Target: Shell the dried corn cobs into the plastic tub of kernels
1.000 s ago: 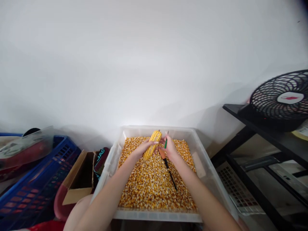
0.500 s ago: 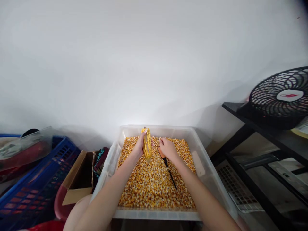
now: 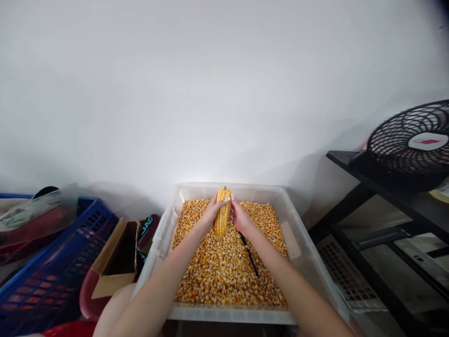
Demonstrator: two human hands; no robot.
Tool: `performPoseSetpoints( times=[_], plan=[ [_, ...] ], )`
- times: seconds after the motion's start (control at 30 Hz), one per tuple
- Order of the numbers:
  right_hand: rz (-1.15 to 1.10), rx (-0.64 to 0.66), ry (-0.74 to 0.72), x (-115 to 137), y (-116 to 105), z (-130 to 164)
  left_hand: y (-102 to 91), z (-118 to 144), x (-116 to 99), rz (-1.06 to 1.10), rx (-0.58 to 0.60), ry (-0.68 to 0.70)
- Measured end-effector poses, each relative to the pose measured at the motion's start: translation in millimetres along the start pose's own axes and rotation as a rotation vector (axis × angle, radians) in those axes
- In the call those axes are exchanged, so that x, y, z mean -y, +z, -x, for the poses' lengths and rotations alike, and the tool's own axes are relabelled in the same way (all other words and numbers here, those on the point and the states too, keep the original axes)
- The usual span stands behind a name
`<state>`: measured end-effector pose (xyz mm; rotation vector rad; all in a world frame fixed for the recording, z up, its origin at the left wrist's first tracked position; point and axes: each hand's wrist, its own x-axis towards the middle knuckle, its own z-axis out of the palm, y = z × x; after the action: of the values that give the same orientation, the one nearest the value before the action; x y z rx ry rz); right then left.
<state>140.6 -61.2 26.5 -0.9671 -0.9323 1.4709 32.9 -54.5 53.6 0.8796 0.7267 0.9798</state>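
Observation:
An ear of corn [image 3: 221, 220] with yellow kernels stands nearly upright above the kernels, with a pale bare strip down it. My left hand [image 3: 211, 213] is wrapped round its left side, thumb across the front. My right hand [image 3: 240, 216] has its fingers closed against the upper right side of the ear; the fingertips are partly hidden. Below my right wrist, a tool with a thin black shaft [image 3: 250, 256] lies on the loose corn kernels [image 3: 210, 276]; its handle is hidden by that hand. The kernels fill the bottom of a translucent plastic bin [image 3: 312, 262].
A blue plastic basket [image 3: 45, 267] and an open cardboard box [image 3: 114, 285] in a dark red basin [image 3: 86, 292] stand at left. At right, a black fan [image 3: 403, 145] sits on a black rack [image 3: 372, 182]. A white wall [image 3: 224, 93] rises behind the bin.
My right hand has moved up off the tool's orange handle to the ear of corn. My left hand has shifted the ear slightly right, its thumb now across the front. The tool's shaft lies as before.

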Motion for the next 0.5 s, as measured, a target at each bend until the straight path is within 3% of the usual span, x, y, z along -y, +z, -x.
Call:
performPoseSetpoints(
  times=[0.1,0.33,0.5],
  plan=[
    [-0.108,-0.03,0.08,3,5,6,3.9,-1,4,0.021,-0.039,0.005],
    [-0.073,0.092,-0.003,6,12,15,2.9,-5,4,-0.128,-0.277,0.212],
    [-0.05,0.007,-0.028,-3,17,17,7.8,-1,6,-0.301,-0.342,0.331]
  ],
)
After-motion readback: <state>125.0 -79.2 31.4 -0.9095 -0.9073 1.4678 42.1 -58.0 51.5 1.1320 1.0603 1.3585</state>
